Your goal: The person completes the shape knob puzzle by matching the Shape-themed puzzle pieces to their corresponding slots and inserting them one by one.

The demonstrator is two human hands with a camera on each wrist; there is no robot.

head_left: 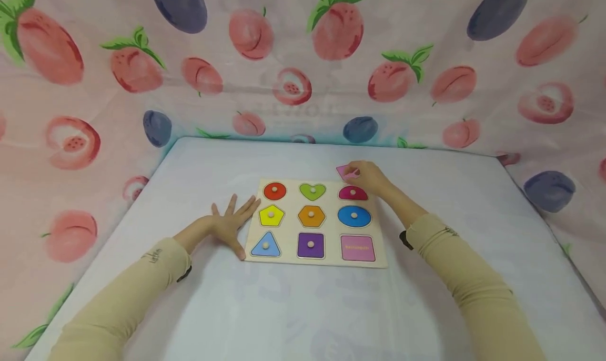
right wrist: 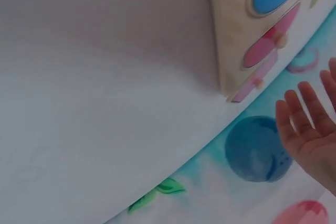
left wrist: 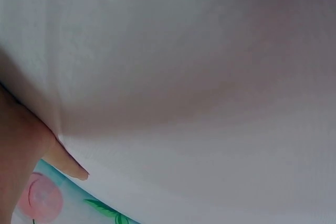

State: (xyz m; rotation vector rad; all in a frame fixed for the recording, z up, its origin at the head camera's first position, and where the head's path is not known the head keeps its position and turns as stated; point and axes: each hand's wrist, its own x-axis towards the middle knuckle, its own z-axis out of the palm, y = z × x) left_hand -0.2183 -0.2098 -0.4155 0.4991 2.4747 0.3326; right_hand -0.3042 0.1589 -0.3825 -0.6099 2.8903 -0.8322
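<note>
A wooden peg puzzle board (head_left: 289, 234) lies on the white table, with colored, knobbed shapes in its recesses. One recess, the pink rectangle (head_left: 357, 248), shows no knob. My left hand (head_left: 229, 225) rests fingers spread along the board's left edge. In the left wrist view only part of that hand (left wrist: 23, 148) appears. My right hand (head_left: 370, 178) bends over a pink puzzle piece (head_left: 342, 170) at the board's far right corner. The right wrist view differs: my right hand (right wrist: 310, 135) has straight fingers, apart from the pink piece (right wrist: 252, 82); whether I grip it is unclear.
Around the board lies the white table (head_left: 303, 308). A fruit-printed cloth (head_left: 199, 108) rises behind and beside it. Near the right hand are the magenta half-circle piece (head_left: 347, 194) and the blue oval piece (head_left: 347, 219).
</note>
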